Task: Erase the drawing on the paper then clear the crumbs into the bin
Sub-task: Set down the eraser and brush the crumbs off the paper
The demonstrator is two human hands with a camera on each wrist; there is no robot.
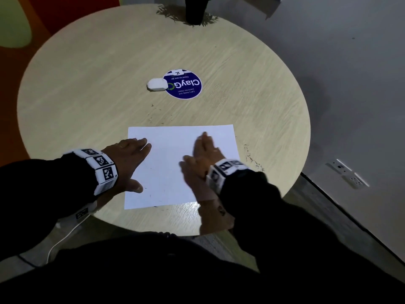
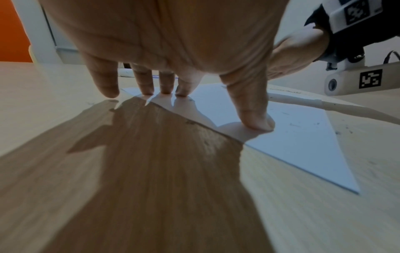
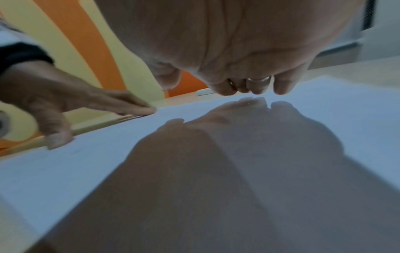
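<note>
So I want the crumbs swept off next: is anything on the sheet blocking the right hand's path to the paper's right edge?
Nothing visible: the right hand lies flat on bare paper, and the eraser sits beyond the sheet.

Round pale wooden table [image 1: 87, 88] with white paper [image 1: 171, 167], eraser [image 1: 156, 84], blue sticker [image 1: 183, 84], scattered crumbs [image 1: 252, 156].

Round blue sticker [image 1: 183, 84] on the table [image 1: 87, 88], upside down to the wearer — "ClayGO", "Clean as you go", "Let's keep our pantries clean"; white tag at its far edge — "Z".
</note>
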